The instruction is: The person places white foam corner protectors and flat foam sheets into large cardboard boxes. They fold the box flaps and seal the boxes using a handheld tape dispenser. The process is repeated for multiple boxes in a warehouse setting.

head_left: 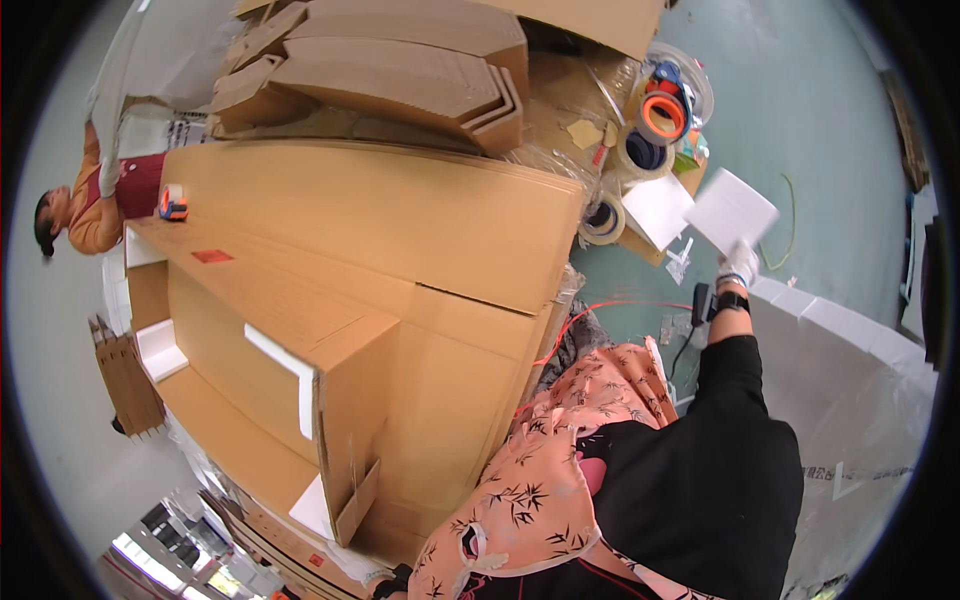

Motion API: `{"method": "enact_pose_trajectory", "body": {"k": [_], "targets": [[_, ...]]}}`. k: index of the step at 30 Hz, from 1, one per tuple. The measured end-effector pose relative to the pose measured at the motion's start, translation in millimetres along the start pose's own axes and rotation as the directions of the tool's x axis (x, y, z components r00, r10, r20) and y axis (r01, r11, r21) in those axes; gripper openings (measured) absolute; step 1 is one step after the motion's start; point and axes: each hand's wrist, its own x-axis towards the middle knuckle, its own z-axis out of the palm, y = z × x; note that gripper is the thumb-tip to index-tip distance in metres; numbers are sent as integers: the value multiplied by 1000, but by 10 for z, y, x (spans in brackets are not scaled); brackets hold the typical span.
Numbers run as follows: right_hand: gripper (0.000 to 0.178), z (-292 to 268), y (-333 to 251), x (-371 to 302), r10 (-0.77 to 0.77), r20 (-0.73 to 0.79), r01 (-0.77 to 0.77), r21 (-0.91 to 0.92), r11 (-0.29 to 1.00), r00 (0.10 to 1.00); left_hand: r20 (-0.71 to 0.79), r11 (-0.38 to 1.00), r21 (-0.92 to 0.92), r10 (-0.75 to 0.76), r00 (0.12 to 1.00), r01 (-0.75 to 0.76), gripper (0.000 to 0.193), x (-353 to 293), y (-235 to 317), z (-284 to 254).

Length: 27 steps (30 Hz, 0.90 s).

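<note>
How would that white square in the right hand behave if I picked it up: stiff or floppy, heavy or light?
Probably stiff: the white square juts out from the right hand without visible drooping. It is likely light, since that hand alone holds it near one corner. Rolling seems unlikely, given its flat face and straight edges.

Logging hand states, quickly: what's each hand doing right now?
Left hand: barely visible at the lower edge; its grip cannot be told.
Right hand: closed, holding a white square piece.
</note>
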Motion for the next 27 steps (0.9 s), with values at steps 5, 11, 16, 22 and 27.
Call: {"method": "enact_pose_trajectory", "body": {"k": [5, 11, 16, 22, 27], "targets": [[48, -457, -1155, -655, -284, -137, 313, 296, 902, 949, -43, 933, 310, 208, 977, -185, 58, 154, -222, -47], [43, -44, -2574, -3261, -873, 284, 368, 822, 434, 397, -70, 822, 535, 271, 960, -193, 56, -189, 360, 348], [44, -17, -2621, -5755, -709, 147, 341, 930, -138, -690, -41, 813, 529, 312, 949, -244, 59, 17, 69, 242], [33, 372, -2111, -6937, -215, 4, 64, 960, -271, -977, -8, 771, 564, 362, 932, -295, 64, 89, 77, 289], [30, 677, -1708, -6715, 8, 188, 173, 917, -360, -982, 40, 773, 524, 396, 917, -357, 62, 176, 61, 340]]}}
